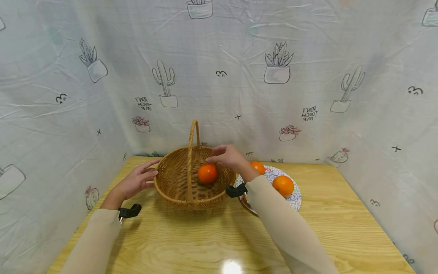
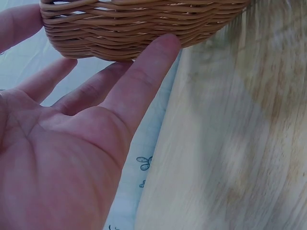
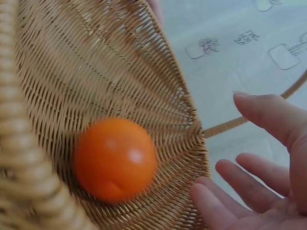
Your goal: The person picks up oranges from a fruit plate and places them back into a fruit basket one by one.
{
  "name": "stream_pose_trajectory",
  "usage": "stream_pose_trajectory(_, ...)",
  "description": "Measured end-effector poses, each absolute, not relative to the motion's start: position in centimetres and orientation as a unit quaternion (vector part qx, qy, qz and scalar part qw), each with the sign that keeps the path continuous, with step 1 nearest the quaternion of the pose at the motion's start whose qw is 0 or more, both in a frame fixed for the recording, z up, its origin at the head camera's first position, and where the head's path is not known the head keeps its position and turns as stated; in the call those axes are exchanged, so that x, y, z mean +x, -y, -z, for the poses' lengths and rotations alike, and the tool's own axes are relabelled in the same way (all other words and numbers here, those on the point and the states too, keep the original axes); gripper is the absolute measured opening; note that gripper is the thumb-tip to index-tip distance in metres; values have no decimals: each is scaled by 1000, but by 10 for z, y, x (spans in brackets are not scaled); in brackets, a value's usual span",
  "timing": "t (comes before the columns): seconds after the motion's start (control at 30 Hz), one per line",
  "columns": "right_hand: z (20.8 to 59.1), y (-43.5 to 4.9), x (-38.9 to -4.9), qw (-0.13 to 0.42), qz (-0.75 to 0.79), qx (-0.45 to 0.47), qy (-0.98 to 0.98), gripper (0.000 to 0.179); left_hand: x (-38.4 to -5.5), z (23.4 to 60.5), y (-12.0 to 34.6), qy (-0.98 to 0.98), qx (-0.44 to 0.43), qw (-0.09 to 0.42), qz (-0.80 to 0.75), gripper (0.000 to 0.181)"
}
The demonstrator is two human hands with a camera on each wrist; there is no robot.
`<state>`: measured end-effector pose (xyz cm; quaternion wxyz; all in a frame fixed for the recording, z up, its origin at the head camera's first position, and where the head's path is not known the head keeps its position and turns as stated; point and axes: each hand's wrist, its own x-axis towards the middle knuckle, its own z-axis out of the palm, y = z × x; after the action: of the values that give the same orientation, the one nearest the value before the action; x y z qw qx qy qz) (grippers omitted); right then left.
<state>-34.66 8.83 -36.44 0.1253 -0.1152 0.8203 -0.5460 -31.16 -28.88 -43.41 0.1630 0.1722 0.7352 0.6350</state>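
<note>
A wicker basket point(image 1: 171, 173) with a tall arched handle stands toward the back of the table. Inside it, right of the handle, lies one orange point(image 1: 207, 173), seen close in the right wrist view as a smooth, shiny orange point(image 3: 115, 160). My left hand point(image 1: 138, 178) is at the basket's left side. In the left wrist view, extended fingers of the left hand point(image 2: 67, 139) touch the woven wall point(image 2: 129, 26). Over the basket's right rim reaches my right hand point(image 1: 230, 156), fingers spread and nothing in them, just above the orange.
Right of the basket, partly behind the right forearm, is a patterned plate point(image 1: 297, 201) bearing an orange point(image 1: 283, 185) and another orange point(image 1: 257, 167). A red-orange patch shows at its left edge. Printed cloth point(image 1: 219, 95) hangs behind the wooden table point(image 1: 191, 243).
</note>
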Motion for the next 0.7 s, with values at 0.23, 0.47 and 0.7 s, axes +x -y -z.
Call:
stream_pose_trajectory(0.23, 359, -104, -337, 85, 568, -119, -810, 57, -310, 436, 291, -736, 177, 157, -634, 66)
stream_pose_trajectory(0.47, 359, -121, -326, 77, 598, -110, -790, 52, -310, 437, 291, -733, 184, 158, -636, 66)
stream_pose_trajectory(0.7, 358, -139, -313, 57, 610, -104, -783, 53, -308, 435, 291, -737, 185, 158, -631, 67)
